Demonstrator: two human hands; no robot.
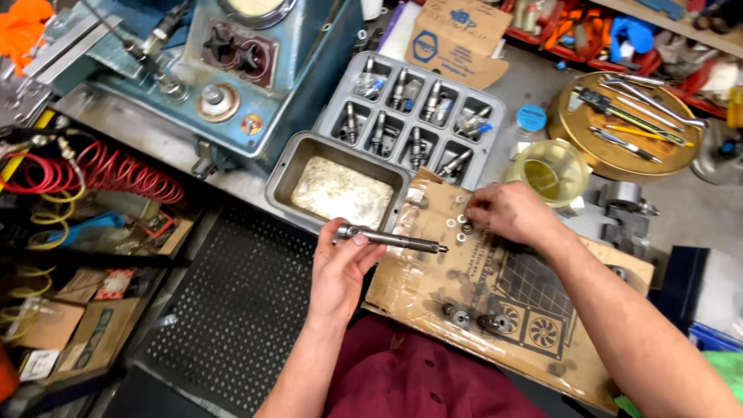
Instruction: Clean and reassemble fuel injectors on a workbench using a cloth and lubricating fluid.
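Observation:
My left hand (340, 267) grips a long grey metal injector (391, 238) and holds it level over the edge of a stained cardboard sheet (542, 340). My right hand (507, 213) rests fingertips-down on the cardboard among several small metal washers (452, 223), pinching at one of them. Two short round metal parts (474, 319) lie on the cardboard near its front edge.
A grey muffin tray (495, 108) holds several more injectors. In front of it sits a metal loaf pan (280, 182) with cloudy liquid. A blue machine (232, 70), a jar of yellow fluid (551, 170), a round gold tray of tools (565, 116) and red coiled hose (101, 174) surround the bench.

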